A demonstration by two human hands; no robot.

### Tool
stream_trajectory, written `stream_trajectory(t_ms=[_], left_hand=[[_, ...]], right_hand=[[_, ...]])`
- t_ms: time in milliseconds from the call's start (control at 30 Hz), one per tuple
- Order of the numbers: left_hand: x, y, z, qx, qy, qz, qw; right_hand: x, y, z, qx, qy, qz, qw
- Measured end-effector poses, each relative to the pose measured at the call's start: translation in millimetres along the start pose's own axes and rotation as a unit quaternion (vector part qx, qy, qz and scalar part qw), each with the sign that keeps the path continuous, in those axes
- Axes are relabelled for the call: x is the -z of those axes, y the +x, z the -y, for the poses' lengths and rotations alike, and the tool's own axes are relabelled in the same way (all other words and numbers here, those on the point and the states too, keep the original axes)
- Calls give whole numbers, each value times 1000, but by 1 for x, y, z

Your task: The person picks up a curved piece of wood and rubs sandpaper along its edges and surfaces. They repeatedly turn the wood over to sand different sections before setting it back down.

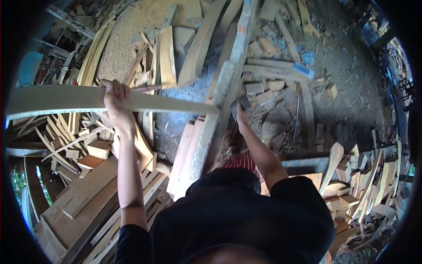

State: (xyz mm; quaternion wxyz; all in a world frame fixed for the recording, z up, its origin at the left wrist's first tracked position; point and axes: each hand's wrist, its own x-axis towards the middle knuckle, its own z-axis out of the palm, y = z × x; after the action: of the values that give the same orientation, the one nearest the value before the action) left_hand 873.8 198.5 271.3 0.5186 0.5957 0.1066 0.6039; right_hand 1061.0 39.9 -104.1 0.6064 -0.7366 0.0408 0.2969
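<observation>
My left hand [115, 99] is wrapped round a long, slightly curved wooden board [66, 97], its fingers over the upper edge. The board stretches from the far left to the middle, where its narrow end overlaps a long, pale-topped beam [227, 72]. To the right of that beam, my right hand [241, 116] is closed on a small, flat dark grey piece [242, 103]. The thumb lies over its face, and most of the fingers are hidden. This piece is apart from the board's end.
Wood offcuts [99, 149] and planks [92, 189] are heaped at lower left. Reddish boards [187, 143] lie beside the beam. Sawdust [127, 39] covers the ground at upper left. Scraps and a blue-ended piece [303, 70] lie right of the beam, with another wood pile [351, 185] at lower right.
</observation>
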Motion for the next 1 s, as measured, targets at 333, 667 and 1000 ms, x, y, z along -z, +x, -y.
stream_trajectory(t_ms=[333,667,1000], left_hand=[[114,-57,-58,109,169,153,968],[145,-116,-101,418,84,356,832],[197,-157,-72,647,118,479,581]], right_hand=[[29,-79,70,-20,42,20,999],[52,-232,184,64,523,566,634],[27,-258,99,-123,412,495,755]])
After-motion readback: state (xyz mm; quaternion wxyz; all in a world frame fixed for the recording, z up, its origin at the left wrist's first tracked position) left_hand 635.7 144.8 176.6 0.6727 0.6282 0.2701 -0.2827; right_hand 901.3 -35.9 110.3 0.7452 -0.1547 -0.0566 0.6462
